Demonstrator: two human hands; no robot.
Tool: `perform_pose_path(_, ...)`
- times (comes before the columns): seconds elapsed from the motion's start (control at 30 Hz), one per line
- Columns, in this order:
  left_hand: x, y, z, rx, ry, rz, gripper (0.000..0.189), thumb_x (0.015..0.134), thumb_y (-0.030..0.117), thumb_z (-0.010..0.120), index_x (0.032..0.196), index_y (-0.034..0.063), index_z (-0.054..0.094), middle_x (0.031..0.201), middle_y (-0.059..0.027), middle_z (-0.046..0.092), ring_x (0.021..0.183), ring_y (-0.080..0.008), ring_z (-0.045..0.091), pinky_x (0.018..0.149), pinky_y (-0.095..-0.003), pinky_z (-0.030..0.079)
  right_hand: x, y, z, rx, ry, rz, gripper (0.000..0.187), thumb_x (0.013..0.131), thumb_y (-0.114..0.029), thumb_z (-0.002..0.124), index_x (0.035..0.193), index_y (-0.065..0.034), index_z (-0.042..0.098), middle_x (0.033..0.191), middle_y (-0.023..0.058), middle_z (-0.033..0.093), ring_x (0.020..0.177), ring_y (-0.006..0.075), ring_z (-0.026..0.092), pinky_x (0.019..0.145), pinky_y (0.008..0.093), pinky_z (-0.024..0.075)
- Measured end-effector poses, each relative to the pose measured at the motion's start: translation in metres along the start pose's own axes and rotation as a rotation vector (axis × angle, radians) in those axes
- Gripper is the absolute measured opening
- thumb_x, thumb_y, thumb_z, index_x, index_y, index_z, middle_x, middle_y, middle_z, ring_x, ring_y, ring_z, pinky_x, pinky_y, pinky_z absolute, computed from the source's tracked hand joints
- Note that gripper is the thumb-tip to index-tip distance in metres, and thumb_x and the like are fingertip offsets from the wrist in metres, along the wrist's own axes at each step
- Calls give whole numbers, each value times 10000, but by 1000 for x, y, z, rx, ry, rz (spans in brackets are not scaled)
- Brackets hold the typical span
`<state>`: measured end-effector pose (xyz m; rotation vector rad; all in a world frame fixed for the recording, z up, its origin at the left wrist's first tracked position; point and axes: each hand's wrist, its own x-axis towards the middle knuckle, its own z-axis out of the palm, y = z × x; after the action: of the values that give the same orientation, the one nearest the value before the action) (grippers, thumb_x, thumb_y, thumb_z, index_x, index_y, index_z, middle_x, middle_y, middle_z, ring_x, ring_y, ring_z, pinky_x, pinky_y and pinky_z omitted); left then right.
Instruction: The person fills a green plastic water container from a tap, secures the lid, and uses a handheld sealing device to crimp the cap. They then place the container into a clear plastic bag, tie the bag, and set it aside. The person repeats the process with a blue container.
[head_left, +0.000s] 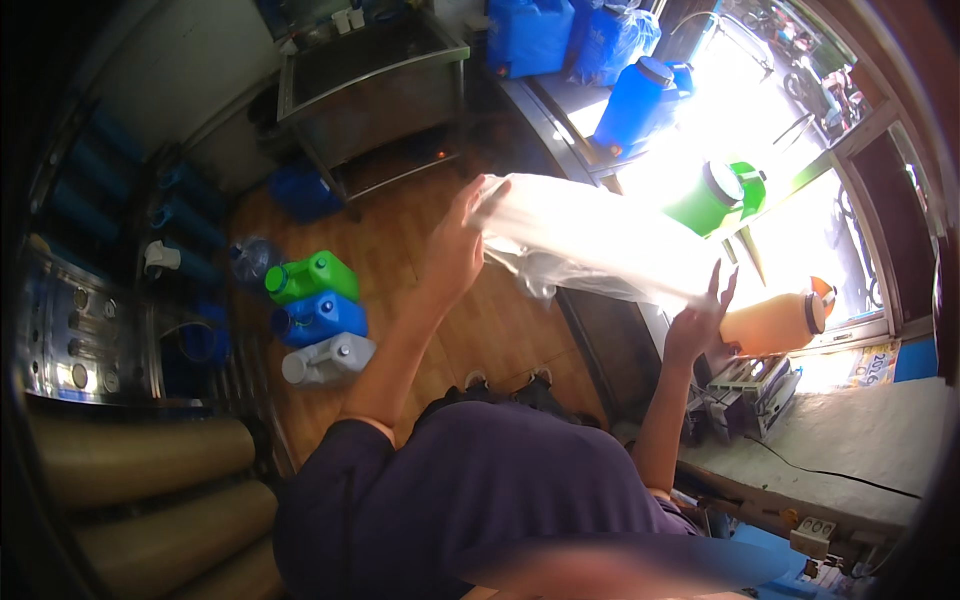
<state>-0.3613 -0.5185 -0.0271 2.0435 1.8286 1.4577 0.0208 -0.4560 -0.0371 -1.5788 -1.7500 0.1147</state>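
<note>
A sheet-like clear plastic bag stretches between my two hands at chest height, washed out by window glare. My left hand grips its left end with the fingers over the top edge. At the lower right corner, my right hand pinches the plastic, two fingers pointing up. Loose folds hang below the bag's near edge. Just beyond my right hand, an orange jug lies nearest on the window ledge. A green jug and a blue jug sit farther along it.
Green, blue and whitish jugs stand on the wood-look floor to my left, beside a round clear bottle. A steel table is ahead. Large tanks flank my left; a counter with a cord is right.
</note>
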Motion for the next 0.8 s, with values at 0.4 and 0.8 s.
perform_pose_path(0.4,-25,-13,84,124,-922,-274,296,900,75,493,1131,63,677,1240,-174,622,1028,-357,650,898,-430,529,-72,71,2,-60,-261,78,354,866,-40,494,1187,89,569,1145,309,603,1130,433,566,1003,460,432)
perform_pose_path(0.8,-95,-56,152,286,-1572,15,448,860,30,520,1265,180,638,1356,-147,548,1210,-307,565,992,-444,472,-196,108,14,-118,-1091,272,603,700,104,494,1276,-50,580,1400,353,399,1222,453,503,1021,442,423)
